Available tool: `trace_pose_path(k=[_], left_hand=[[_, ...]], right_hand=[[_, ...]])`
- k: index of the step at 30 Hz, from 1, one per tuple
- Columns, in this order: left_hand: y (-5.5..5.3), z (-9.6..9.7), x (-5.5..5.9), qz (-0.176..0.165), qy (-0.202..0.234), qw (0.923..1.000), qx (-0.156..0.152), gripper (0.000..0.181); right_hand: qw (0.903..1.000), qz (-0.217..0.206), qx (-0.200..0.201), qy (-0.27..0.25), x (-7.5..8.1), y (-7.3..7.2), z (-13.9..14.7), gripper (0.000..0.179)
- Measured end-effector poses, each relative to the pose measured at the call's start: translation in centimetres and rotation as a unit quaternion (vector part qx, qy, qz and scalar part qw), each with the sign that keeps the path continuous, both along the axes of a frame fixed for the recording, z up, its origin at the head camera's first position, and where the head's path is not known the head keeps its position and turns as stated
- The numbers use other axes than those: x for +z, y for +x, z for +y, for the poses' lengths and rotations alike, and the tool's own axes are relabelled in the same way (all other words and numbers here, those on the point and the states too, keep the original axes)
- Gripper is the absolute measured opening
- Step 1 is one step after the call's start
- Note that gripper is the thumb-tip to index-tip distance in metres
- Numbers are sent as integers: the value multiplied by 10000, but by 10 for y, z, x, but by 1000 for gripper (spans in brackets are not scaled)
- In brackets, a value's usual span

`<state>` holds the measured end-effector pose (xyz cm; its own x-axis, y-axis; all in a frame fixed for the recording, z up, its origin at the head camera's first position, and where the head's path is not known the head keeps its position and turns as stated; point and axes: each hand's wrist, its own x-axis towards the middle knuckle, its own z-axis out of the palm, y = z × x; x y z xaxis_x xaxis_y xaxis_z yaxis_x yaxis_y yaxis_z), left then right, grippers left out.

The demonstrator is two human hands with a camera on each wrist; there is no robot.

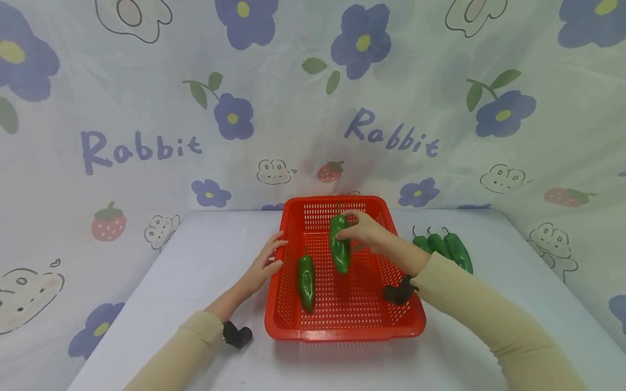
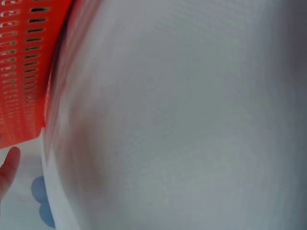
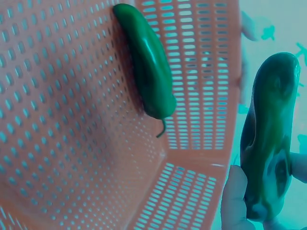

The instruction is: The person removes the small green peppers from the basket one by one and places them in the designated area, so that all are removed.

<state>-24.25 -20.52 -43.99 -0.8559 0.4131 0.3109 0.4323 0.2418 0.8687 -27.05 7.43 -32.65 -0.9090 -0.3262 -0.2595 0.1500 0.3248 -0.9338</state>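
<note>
My right hand [image 1: 364,231] grips a green pepper [image 1: 340,247] over the red basket [image 1: 344,332], thumb on one side and fingers on the other. In the right wrist view that same pepper [image 3: 271,134] fills the right side, with fingertips at its lower end. Another green pepper [image 1: 306,282] lies inside the basket along its left wall. At the basket's left rim, my left hand [image 1: 264,263] rests with its fingers spread and relaxed. Only a fingertip [image 2: 10,165] of it shows in the left wrist view, near the basket wall [image 2: 29,86].
Several green peppers [image 1: 447,248] lie side by side on the white table [image 1: 220,250], right of the basket and partly behind my right forearm. A patterned cloth [image 1: 303,119] hangs behind the table and along its sides. A dark wrist camera [image 1: 401,290] hangs below my right wrist.
</note>
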Motion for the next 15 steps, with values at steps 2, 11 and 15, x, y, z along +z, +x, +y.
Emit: trace_pose_path(k=[2, 11, 15], left_hand=[[0, 0, 0, 9, -5, 10000, -9, 47], [-1, 0, 0, -44, -64, 10000, 40, 49], [0, 1, 0, -35, -38, 10000, 24, 48]], right_hand=[[10000, 44, 43, -47, 3, 2, 5, 64], [9993, 173, 155, -300, 12, 8, 27, 62], [9994, 242, 100, -204, 14, 10, 38, 64]])
